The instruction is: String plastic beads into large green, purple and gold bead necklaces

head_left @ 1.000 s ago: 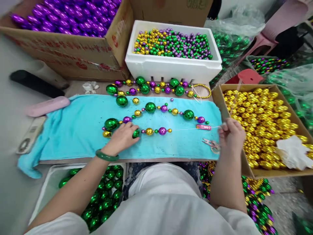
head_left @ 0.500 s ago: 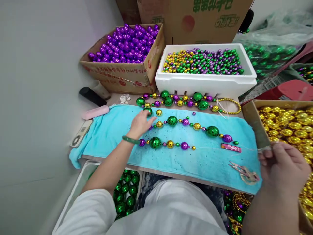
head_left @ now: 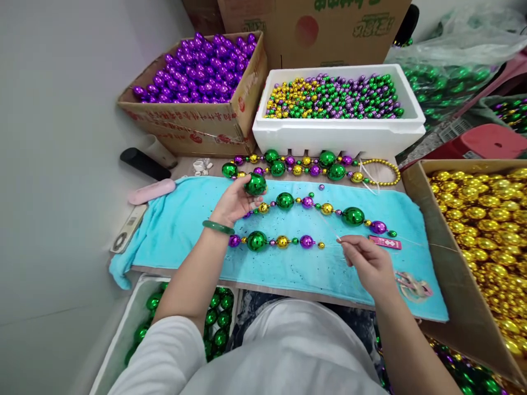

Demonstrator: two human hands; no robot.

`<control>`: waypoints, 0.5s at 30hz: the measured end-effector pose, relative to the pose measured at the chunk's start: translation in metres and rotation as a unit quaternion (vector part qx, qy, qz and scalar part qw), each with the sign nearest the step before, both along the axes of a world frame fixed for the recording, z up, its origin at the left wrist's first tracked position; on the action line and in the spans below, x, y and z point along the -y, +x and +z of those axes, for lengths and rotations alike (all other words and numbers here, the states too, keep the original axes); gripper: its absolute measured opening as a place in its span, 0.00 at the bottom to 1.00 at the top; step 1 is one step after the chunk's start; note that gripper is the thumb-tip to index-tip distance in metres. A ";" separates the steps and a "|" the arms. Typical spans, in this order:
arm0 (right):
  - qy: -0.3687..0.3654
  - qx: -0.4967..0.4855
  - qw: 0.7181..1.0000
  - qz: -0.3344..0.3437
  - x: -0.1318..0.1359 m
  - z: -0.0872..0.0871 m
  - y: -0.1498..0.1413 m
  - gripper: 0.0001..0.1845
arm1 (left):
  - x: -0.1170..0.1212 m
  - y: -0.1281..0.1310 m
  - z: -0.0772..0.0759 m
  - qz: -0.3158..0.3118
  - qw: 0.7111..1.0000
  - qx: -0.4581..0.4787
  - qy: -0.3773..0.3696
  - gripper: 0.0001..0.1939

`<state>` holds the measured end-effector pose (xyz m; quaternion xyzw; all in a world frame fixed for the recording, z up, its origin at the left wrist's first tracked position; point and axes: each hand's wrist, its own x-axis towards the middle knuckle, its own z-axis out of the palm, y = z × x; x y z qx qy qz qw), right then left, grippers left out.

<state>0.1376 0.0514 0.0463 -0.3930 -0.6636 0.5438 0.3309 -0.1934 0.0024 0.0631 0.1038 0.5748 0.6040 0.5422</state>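
My left hand [head_left: 236, 203], a green bangle [head_left: 218, 227] at its wrist, grips a large shiny green bead [head_left: 255, 184] between thumb and fingers above the towel. In a pinch, my right hand [head_left: 368, 263] has the end of a thin pale thread [head_left: 329, 226], whose tip points up and left toward the bead. Between and below the hands lies a strand of green, gold and purple beads, with a purple bead [head_left: 307, 241] and a small gold bead [head_left: 321, 245] near its right end. Part of the strand is hidden behind my left hand.
A turquoise towel [head_left: 284, 274] covers the table. Behind it stand a carton of purple beads [head_left: 177, 118] and a white foam box [head_left: 337, 134] of small beads. Gold beads fill a carton [head_left: 436, 219] on the right. A pink lighter [head_left: 385, 242] and small snips [head_left: 414, 285] lie nearby.
My left hand has lifted the green bead off the towel. My right hand has come left from near the gold carton to the towel's middle, with the thread in its fingers.
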 end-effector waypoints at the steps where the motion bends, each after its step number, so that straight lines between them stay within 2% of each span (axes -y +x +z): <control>1: 0.003 0.004 1.000 0.012 0.003 -0.001 -0.003 0.11 | 0.001 0.009 0.005 -0.001 0.999 0.034 0.020 0.18; 8: 0.028 0.011 0.998 0.048 0.008 -0.004 -0.006 0.12 | -0.004 0.054 0.016 0.014 0.989 0.127 0.075 0.17; 15: 0.039 0.019 0.998 0.048 0.009 -0.007 0.000 0.12 | -0.010 0.072 0.019 0.025 0.989 0.121 0.081 0.16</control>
